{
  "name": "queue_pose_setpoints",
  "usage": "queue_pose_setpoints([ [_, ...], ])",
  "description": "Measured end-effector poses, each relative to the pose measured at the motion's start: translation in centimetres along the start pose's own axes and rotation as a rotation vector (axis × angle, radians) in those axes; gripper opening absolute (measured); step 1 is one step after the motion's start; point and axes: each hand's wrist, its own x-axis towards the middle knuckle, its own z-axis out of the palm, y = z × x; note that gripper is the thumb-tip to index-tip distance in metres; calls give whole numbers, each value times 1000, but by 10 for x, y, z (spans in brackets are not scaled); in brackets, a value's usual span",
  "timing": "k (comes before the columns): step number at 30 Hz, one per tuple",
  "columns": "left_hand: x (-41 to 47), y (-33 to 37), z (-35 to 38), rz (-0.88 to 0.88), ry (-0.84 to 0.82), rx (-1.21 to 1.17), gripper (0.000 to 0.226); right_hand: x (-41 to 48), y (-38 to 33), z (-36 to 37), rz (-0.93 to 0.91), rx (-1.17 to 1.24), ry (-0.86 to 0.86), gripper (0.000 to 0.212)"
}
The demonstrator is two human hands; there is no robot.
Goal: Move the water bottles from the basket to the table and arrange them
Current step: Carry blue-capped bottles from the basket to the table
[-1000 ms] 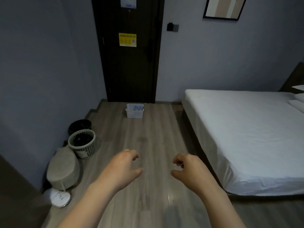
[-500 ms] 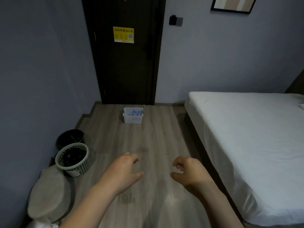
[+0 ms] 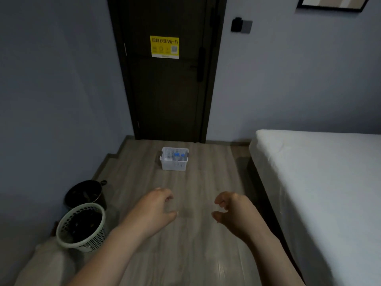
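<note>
- We hold our left hand out low in front of us, over the grey wood-plank floor.
- Its grip is released: the fingers curl loosely and nothing is in them.
- Our right hand is out beside it, with a gap of bare floor between the two.
- Its grip is released too, with bent fingers and nothing inside.
- The small white plastic basket with little holes sits on the floor far ahead of our hands, near the tall dark door.
- The clear water bottles with blue caps stand upright inside that basket, on its right side.
- We can see two blue caps; we cannot tell if more bottles are in there.
- A yellow Wi-Fi sticker is stuck on the door.
- On our left, by the grey wall, a round white bin with holes stands on the floor.
- A round black bin stands just behind it.
- On our right is the bed with a white sheet, well apart from the basket.
</note>
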Motion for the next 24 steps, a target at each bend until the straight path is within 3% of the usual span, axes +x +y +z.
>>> queue_pose_setpoints([
  [24, 443, -154, -61, -71, -58, -90, 34, 458, -72, -24, 27, -58, -83, 34],
])
